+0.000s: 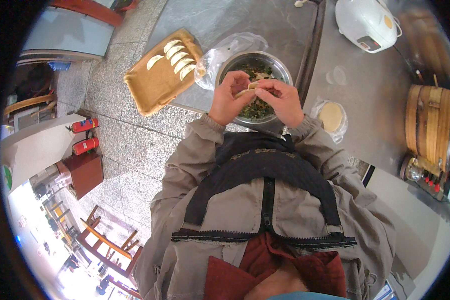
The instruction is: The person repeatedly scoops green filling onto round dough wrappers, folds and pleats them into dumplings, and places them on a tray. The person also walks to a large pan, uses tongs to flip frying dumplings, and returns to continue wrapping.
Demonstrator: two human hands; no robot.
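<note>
My left hand [230, 98] and my right hand [283, 99] meet over a round steel bowl [287, 71]. Between their fingertips they hold one dumpling [246, 92], its dough edge pinched at the top; my fingers hide part of it. Inside the bowl lies a chopped green filling [255, 111]. Left of the bowl, a tray lined with tan cloth [150, 88] bears several folded dumplings [179, 59] in a row, with a single dumpling [155, 62] apart from them. To the right, a stack of round dough wrappers [330, 116] rests on clear plastic.
A crumpled clear plastic bag [225, 52] lies between tray and bowl. On the right-hand counter stand a white rice cooker [367, 24], a small clear plastic cup [336, 75] and a bamboo steamer [431, 125]. Two red fire extinguishers [85, 135] and a wooden chair [107, 245] are at the left.
</note>
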